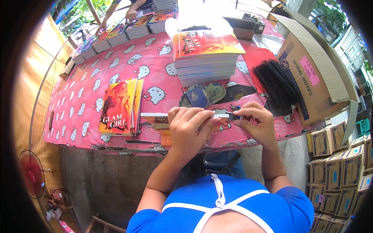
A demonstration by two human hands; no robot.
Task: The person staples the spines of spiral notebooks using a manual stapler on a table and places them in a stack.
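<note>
My left hand (188, 126) grips a notebook (153, 114), held level and seen edge-on above the table's near edge. At its right end my right hand (254, 120) closes around what looks like small pliers (232, 116), with dark jaws and reddish handles; the jaws meet the notebook's corner. Orange-covered notebooks (165, 136) lie partly hidden below my left hand. To the left rests a small pile of spiral notebooks (118, 106) with red and yellow illustrated covers. A worn blue slipper (202, 95) lies just beyond my hands.
A tall notebook stack (208, 68) stands ahead on the pink patterned tablecloth (83, 101). Black plastic spiral coils (276, 83) lie beside an open carton (316, 73) at right. Another person's hands (131, 15) touch notebook stacks at far left. Boxes (336, 174) stand lower right, a fan (32, 174) lower left.
</note>
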